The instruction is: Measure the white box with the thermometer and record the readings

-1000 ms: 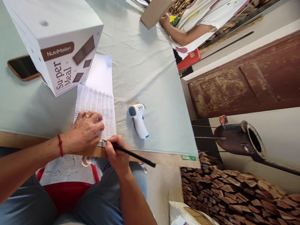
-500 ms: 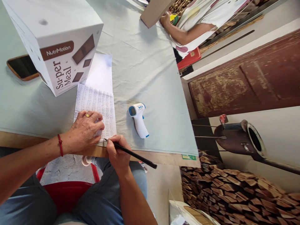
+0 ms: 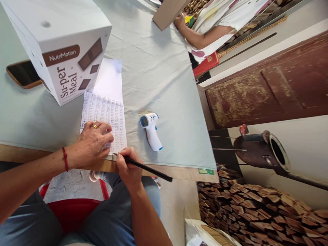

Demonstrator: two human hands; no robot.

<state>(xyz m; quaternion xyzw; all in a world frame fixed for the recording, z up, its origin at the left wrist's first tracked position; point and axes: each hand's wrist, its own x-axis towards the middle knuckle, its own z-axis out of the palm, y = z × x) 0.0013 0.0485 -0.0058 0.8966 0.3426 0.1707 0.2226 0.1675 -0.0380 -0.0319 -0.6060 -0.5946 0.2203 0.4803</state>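
A sheet of paper (image 3: 116, 119) covered with rows of small handwriting lies at the table's front edge. My left hand (image 3: 94, 140) rests on its lower part, fingers loosely bent and a little apart, holding nothing. A gold ring and a red cord bracelet are on that hand and wrist. In my right hand (image 3: 129, 167) is a black pen (image 3: 151, 171), gripped near the tip. The tip is at the bottom edge of the sheet; I cannot tell if it touches. Right of the paper lies a white and blue infrared thermometer (image 3: 151, 131).
A white NutriMotion box (image 3: 74, 68) stands at the left, overlapping a blank sheet (image 3: 110, 78). Beside it lies a phone (image 3: 24, 73). Across the cloth-covered table (image 3: 174, 102), another person's arm (image 3: 197, 38) is near a brown box (image 3: 169, 13). Firewood (image 3: 256, 212) is stacked at right.
The pen's tip has shifted very slightly left and down with my right hand. My left hand stays on the sheet. The whole view has drifted slightly.
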